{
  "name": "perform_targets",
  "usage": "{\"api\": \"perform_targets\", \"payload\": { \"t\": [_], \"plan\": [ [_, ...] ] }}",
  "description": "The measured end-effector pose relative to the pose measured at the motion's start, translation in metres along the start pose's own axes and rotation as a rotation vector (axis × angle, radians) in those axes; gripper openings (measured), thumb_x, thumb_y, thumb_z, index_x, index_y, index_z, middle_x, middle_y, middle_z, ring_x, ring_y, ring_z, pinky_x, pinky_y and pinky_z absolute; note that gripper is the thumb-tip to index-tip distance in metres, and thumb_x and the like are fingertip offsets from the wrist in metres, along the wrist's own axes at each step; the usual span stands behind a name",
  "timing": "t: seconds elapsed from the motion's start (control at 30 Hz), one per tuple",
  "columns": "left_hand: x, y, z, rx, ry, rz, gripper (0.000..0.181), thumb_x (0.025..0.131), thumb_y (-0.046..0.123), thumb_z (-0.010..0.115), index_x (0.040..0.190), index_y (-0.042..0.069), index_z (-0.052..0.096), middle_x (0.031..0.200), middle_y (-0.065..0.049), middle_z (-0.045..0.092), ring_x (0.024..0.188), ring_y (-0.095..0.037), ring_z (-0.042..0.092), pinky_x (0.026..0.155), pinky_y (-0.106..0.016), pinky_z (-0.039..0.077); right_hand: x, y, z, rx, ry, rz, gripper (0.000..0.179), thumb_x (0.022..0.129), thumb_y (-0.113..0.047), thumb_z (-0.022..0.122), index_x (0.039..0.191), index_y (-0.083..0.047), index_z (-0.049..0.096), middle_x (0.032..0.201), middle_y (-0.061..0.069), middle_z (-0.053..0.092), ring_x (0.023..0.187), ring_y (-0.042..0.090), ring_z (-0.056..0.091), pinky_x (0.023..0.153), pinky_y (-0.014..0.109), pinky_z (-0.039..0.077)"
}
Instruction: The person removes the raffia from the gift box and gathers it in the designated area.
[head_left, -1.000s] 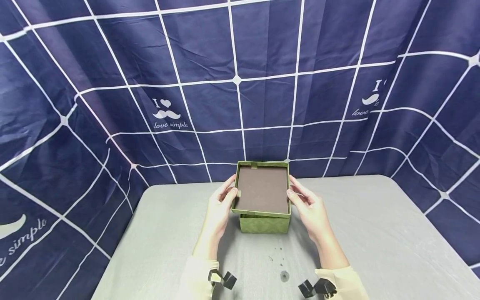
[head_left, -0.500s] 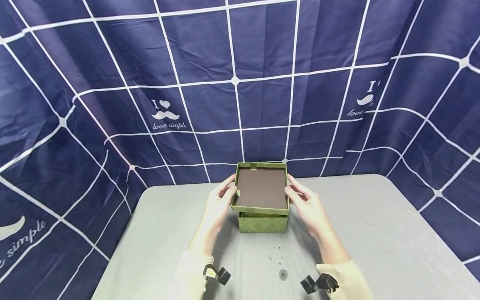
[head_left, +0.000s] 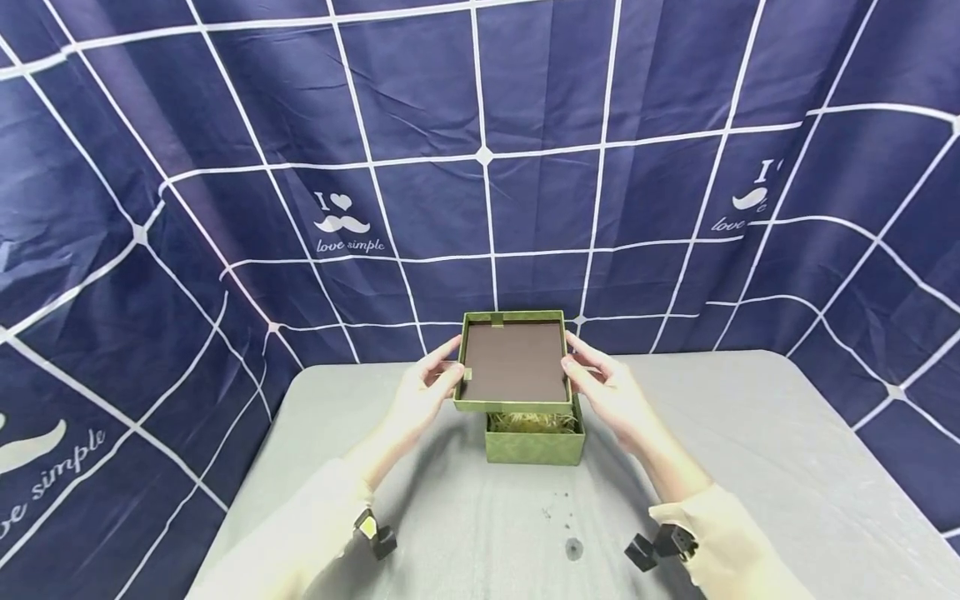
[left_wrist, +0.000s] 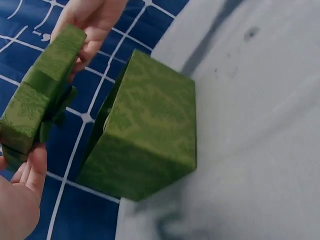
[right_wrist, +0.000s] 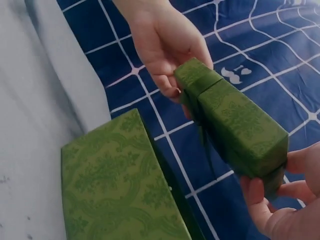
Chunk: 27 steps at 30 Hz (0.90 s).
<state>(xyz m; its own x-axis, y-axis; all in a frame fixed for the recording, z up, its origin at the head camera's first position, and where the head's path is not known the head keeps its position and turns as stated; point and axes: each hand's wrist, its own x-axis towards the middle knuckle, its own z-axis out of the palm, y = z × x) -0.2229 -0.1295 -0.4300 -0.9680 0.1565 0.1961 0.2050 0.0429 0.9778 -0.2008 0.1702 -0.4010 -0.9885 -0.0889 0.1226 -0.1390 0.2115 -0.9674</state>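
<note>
Above the far part of the grey tabletop [head_left: 750, 442], a square green lid [head_left: 513, 362] is held up and tilted, its brown inner face turned toward the near side. The left hand [head_left: 422, 393] pinches its left edge, the thumb on the rim and the fingers behind; the right hand [head_left: 611, 392] grips the right edge in the same way. Both wrist views show a gap between the lid and the green patterned box [head_left: 535, 448], which stands upright on the tabletop, partly hidden beneath. Pale straw-like filling [head_left: 528, 423] shows inside it. A green ribbon [left_wrist: 42, 82] crosses the lid's side, with loops on its outer face. Near the box lie small dark specks and a larger round spot [head_left: 573, 549]. On the far side hangs a blue cloth [head_left: 427, 83] with white grid lines.
</note>
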Motion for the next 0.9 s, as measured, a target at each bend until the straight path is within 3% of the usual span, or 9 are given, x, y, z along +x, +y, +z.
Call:
{"api": "perform_targets", "payload": {
  "t": [0.23, 0.43, 0.77, 0.9],
  "plan": [
    [-0.003, 0.007, -0.014, -0.008, -0.016, -0.036, 0.055, 0.109, 0.013, 0.067, 0.163, 0.012, 0.054, 0.116, -0.015, 0.074, 0.101, -0.012, 0.070, 0.091, -0.028, 0.059, 0.001, 0.001, 0.008, -0.018, -0.018, -0.037, 0.053, 0.114, -0.019, 0.060, 0.166, -0.012, 0.048, 0.132, 0.025, 0.067, 0.097, 0.006, 0.068, 0.092, 0.020, 0.054],
    [-0.010, 0.008, -0.024, -0.031, 0.005, -0.065, 0.055, 0.108, 0.011, 0.067, 0.162, 0.010, 0.055, 0.115, -0.009, 0.075, 0.102, -0.011, 0.070, 0.091, -0.028, 0.060, 0.002, -0.001, 0.019, -0.027, -0.042, -0.052, 0.055, 0.113, -0.016, 0.061, 0.166, -0.008, 0.047, 0.123, 0.024, 0.066, 0.079, 0.013, 0.064, 0.077, 0.027, 0.057],
    [-0.020, 0.012, -0.047, -0.057, -0.003, -0.072, 0.056, 0.107, 0.009, 0.067, 0.162, 0.009, 0.054, 0.108, 0.002, 0.074, 0.098, -0.008, 0.069, 0.087, -0.026, 0.059, 0.000, 0.003, 0.044, 0.029, -0.065, -0.067, 0.061, 0.110, -0.008, 0.063, 0.168, -0.006, 0.042, 0.135, 0.025, 0.059, 0.066, 0.008, 0.054, 0.060, 0.020, 0.046],
    [-0.027, 0.011, -0.060, -0.051, 0.004, -0.077, 0.056, 0.107, 0.008, 0.066, 0.162, 0.007, 0.053, 0.106, 0.003, 0.074, 0.095, -0.007, 0.067, 0.081, -0.022, 0.055, -0.002, 0.004, 0.056, 0.060, -0.100, -0.067, 0.063, 0.110, -0.006, 0.063, 0.169, -0.007, 0.040, 0.139, 0.025, 0.056, 0.068, 0.009, 0.055, 0.061, 0.020, 0.046]
  ]
}}
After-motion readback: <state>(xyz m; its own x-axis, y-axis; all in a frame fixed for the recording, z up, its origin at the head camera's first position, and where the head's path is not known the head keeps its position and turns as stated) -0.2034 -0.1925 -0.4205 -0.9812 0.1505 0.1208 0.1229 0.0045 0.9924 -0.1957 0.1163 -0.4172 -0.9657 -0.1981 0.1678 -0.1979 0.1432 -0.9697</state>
